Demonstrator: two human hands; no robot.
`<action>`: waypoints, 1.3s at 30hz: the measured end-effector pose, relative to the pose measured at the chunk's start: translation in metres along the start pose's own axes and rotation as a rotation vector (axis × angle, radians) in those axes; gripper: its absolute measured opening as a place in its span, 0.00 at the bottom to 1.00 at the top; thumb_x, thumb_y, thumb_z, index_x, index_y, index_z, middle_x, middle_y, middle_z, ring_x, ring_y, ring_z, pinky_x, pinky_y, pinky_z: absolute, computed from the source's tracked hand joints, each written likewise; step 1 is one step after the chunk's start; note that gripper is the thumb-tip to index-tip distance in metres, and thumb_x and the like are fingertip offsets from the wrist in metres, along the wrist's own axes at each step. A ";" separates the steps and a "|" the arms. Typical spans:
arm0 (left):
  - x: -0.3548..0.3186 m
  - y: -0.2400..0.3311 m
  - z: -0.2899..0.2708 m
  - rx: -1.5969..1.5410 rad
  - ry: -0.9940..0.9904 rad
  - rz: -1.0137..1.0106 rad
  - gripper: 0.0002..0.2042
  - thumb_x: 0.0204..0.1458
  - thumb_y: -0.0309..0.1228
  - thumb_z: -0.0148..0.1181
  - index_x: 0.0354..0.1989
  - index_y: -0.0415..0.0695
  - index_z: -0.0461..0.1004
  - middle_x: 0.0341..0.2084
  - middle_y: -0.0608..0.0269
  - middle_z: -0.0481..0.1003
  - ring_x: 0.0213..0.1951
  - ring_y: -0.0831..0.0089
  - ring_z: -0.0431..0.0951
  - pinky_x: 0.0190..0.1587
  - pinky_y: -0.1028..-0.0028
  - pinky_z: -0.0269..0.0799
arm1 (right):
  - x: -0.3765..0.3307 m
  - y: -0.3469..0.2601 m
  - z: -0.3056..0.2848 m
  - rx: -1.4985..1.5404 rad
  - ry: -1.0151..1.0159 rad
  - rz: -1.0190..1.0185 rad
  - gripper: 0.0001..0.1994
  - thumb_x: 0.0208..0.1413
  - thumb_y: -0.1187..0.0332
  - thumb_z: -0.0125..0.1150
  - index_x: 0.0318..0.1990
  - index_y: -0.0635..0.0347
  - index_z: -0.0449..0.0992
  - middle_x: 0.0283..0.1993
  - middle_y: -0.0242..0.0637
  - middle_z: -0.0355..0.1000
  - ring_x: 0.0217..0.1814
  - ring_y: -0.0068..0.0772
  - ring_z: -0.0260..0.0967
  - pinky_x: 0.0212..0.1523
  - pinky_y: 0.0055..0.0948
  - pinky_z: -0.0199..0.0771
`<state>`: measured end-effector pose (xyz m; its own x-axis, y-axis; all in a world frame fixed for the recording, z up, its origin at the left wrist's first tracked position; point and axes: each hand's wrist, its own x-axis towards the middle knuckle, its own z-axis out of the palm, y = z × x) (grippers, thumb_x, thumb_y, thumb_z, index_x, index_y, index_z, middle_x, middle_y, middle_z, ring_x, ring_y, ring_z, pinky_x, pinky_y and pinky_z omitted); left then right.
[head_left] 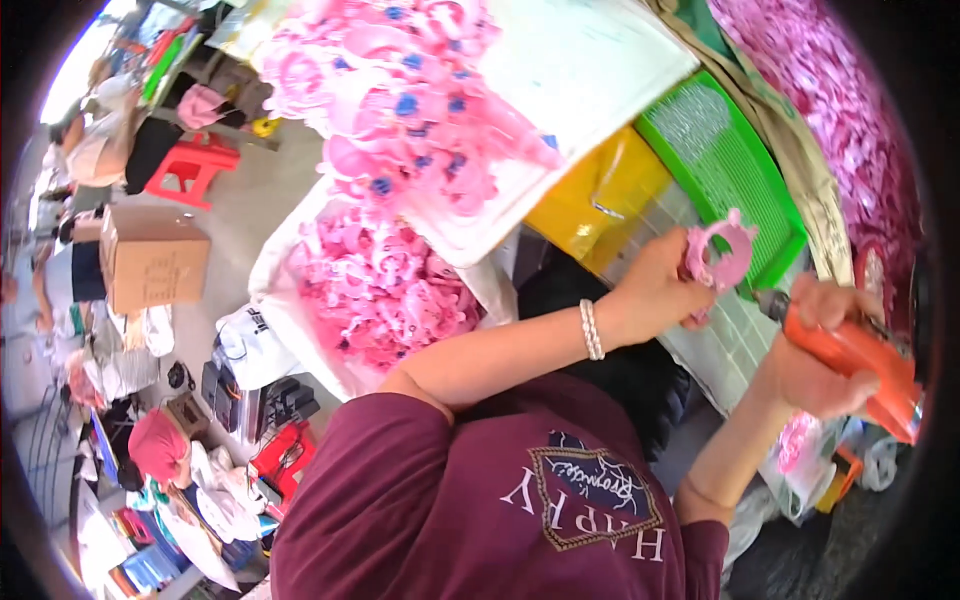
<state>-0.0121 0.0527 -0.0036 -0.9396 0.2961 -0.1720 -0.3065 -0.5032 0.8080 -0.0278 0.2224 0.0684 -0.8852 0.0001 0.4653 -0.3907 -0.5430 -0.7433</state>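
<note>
My left hand point(662, 285), with a beaded bracelet at the wrist, grips a pink ring-shaped plastic part point(738, 262) with small knobs on its rim. My right hand point(815, 360) is wrapped round an orange power screwdriver point(868, 372). Its dark tip points toward the pink part and stays apart from it. Just beyond both hands lies a green tray point(775, 215), ridged inside, with a heap of small silvery screws point(692, 120) at its far end. Beside it is a yellow bin point(600, 190).
Pink parts with blue bits point(420, 110) cover a white tabletop point(590, 60). An open white sack point(270, 275) of pink pieces stands to the left, and more pink pieces point(830, 90) fill the far right. A cardboard box point(155, 260), a red stool point(195, 165) and other people are further left.
</note>
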 end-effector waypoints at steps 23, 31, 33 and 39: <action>-0.224 0.243 -0.142 1.735 0.667 -0.055 0.33 0.36 0.26 0.69 0.56 0.38 0.64 0.46 0.53 0.73 0.38 0.67 0.76 0.37 0.72 0.72 | 0.007 -0.006 -0.050 -0.565 0.182 0.004 0.28 0.56 0.59 0.51 0.55 0.76 0.59 0.45 0.49 0.65 0.43 0.36 0.66 0.51 0.36 0.66; -0.141 0.233 -0.150 1.801 0.559 0.563 0.12 0.42 0.23 0.63 0.39 0.39 0.76 0.32 0.59 0.76 0.28 0.73 0.76 0.30 0.76 0.71 | 0.003 -0.015 -0.048 -0.587 0.129 0.084 0.23 0.57 0.67 0.49 0.56 0.76 0.60 0.44 0.46 0.67 0.41 0.32 0.67 0.47 0.31 0.67; -0.129 0.234 -0.148 1.917 0.334 0.655 0.12 0.44 0.21 0.61 0.39 0.40 0.76 0.34 0.58 0.75 0.31 0.68 0.75 0.33 0.74 0.70 | 0.004 -0.015 -0.049 -0.540 0.186 0.086 0.22 0.57 0.68 0.49 0.55 0.76 0.61 0.43 0.45 0.68 0.40 0.32 0.67 0.45 0.31 0.67; -0.115 0.240 -0.145 2.029 0.122 0.530 0.09 0.43 0.19 0.57 0.35 0.39 0.75 0.32 0.57 0.73 0.37 0.59 0.73 0.40 0.69 0.68 | 0.002 -0.007 -0.058 -0.504 0.222 0.111 0.22 0.57 0.67 0.51 0.54 0.75 0.61 0.41 0.44 0.68 0.38 0.32 0.67 0.43 0.29 0.67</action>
<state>0.0008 -0.2197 0.1282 -0.8888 0.3715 0.2683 0.4094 0.9067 0.1008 -0.0412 0.2749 0.0471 -0.9387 0.1716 0.2990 -0.3161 -0.0818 -0.9452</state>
